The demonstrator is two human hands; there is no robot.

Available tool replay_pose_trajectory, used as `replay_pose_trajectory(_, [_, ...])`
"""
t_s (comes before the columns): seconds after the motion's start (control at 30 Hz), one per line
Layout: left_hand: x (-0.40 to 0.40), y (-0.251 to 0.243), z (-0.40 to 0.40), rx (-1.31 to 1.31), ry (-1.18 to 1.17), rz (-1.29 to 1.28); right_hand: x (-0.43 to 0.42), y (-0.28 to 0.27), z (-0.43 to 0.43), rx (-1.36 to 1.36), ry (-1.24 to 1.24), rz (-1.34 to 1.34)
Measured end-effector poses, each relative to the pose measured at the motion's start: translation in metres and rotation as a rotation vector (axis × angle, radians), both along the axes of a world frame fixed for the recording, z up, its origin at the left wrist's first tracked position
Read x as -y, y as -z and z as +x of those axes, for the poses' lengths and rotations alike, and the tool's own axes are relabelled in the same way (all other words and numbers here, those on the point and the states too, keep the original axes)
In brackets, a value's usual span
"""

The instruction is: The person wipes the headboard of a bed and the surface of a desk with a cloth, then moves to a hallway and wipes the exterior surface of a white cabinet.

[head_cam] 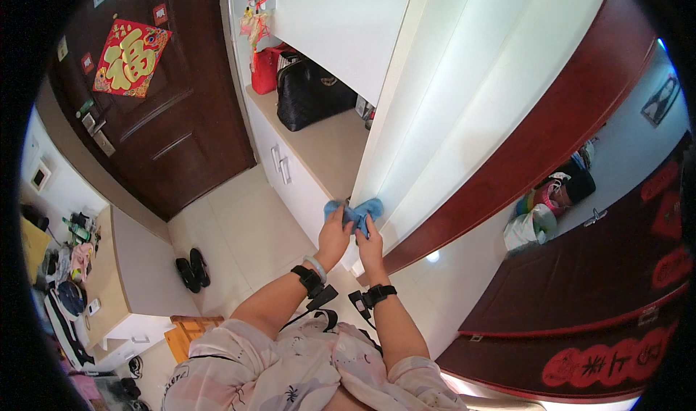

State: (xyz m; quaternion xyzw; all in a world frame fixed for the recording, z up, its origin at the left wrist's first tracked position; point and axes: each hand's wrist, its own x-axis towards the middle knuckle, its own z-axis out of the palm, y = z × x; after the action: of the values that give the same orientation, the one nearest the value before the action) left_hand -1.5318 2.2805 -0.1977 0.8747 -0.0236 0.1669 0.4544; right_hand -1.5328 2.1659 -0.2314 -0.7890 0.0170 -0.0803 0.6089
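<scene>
A blue cloth (372,207) is bunched between my two hands, near the corner where the white cabinet meets the white wall panel. My left hand (334,239) grips its left part, with fingers laid over the fabric. On the cloth's right part, my right hand (371,249) pinches it between thumb and fingers. The hands are close together, a small gap between them. Both wrists wear black straps with small devices, and a pale bangle circles the left wrist. Just beyond the cloth rises the white wall panel (429,128).
A black handbag (312,93) and a red bag (264,71) rest on the cabinet's beige shelf (331,150). Black shoes (193,270) lie on the floor at left, near a wooden stool (187,335). A cluttered cabinet (147,269) stands far left; a dark red door frame (522,161) runs at right.
</scene>
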Motion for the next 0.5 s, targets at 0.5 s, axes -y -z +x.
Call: replay_pose_trajectory(0.5, [0.045, -0.137, 0.007, 0.326, 0.326, -0.476, 0.023, -0.162, -0.049, 0.366, 0.304, 0.021])
